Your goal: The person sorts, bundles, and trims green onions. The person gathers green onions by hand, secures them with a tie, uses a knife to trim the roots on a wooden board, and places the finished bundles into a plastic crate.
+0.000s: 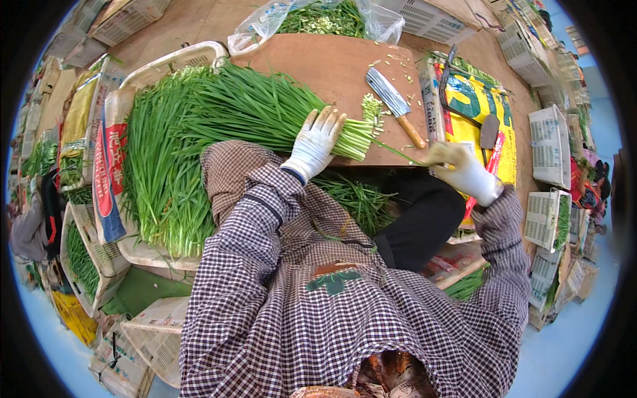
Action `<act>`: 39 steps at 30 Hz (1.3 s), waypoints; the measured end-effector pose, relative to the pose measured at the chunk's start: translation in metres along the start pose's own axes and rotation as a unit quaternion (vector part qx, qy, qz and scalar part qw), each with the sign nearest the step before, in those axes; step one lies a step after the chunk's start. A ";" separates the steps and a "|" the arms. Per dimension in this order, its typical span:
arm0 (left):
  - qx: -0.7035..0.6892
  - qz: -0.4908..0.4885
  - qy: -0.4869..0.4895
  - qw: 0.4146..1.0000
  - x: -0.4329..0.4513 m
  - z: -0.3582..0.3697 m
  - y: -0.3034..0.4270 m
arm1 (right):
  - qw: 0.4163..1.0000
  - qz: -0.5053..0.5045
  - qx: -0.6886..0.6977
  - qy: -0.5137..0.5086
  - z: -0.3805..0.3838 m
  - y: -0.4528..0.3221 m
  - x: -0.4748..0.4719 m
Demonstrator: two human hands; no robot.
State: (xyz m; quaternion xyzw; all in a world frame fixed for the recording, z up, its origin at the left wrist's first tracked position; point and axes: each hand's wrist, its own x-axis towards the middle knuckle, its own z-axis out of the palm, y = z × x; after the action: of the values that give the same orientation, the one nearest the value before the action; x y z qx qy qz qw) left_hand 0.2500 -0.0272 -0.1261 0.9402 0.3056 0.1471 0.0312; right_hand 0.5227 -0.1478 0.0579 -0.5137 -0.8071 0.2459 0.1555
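My left hand (316, 142), in a white glove with stained fingertips, lies over a bunch of garlic chives (259, 104) and holds it against the brown board (308, 54). The pale cut ends (356, 139) point right, past my fingers. My right hand (458, 166), also gloved, is off the board's right front corner, its fingers closed on the end of a single green stalk (398, 153) that stretches back to the bunch. A knife (388, 92) with a wooden handle lies on the board between the hands, beside small trimmed pieces (371, 109).
At left, a white crate (159, 256) is heaped with chives (166, 169). A plastic bag (388, 22) of green trimmings stands beyond the board. To the right are a yellow printed sack (477, 99) and a dark metal tool (490, 132). Loose greens (356, 204) lie below the board.
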 end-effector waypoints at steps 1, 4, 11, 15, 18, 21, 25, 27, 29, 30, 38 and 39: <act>0.000 -0.001 0.004 1.000 -0.001 -0.001 0.000 | 1.000 0.005 0.024 -0.010 -0.021 -0.022 -0.010; -0.003 0.001 -0.018 1.000 0.006 0.000 0.001 | 0.974 0.132 0.183 -0.012 -0.067 -0.067 -0.068; 0.061 -0.018 -0.061 0.996 0.007 -0.002 -0.004 | 0.969 0.102 -0.227 -0.011 0.023 -0.067 0.003; 0.037 -0.108 -0.024 0.993 -0.023 -0.030 0.021 | 0.948 0.079 -0.307 0.018 0.127 0.005 0.097; -0.156 -0.094 -0.058 0.982 -0.073 -0.053 0.042 | 0.946 0.166 -0.264 -0.093 0.154 0.024 0.150; -0.481 -0.226 -0.211 0.820 -0.095 -0.056 0.031 | 0.968 0.213 -0.053 -0.125 0.125 0.044 0.179; -0.816 -0.294 -0.100 0.488 -0.114 -0.035 0.028 | 0.644 0.377 0.647 -0.158 0.099 0.015 0.131; -0.838 -0.378 -0.103 0.380 -0.104 -0.023 0.035 | 0.682 0.447 0.579 -0.011 0.130 0.005 0.095; -0.889 -0.319 -0.082 0.319 -0.095 -0.002 0.029 | 0.641 0.385 0.661 -0.066 0.159 -0.006 0.070; -0.884 -0.318 -0.038 0.340 -0.089 -0.006 0.030 | 0.597 0.373 0.709 -0.039 0.158 -0.028 0.056; -0.848 -0.264 0.120 0.443 -0.043 -0.034 0.033 | 0.685 0.180 0.699 0.101 0.177 -0.056 0.016; -0.798 -0.249 0.154 0.527 -0.038 -0.051 0.042 | 0.687 0.163 0.694 0.139 0.162 -0.063 0.029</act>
State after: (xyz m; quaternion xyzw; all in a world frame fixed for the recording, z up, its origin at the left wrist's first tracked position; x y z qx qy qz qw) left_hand 0.2290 -0.0849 -0.0806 0.3722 0.2831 0.4579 0.7560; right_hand 0.3816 -0.1823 -0.0413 -0.4107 -0.2786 0.6831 0.5358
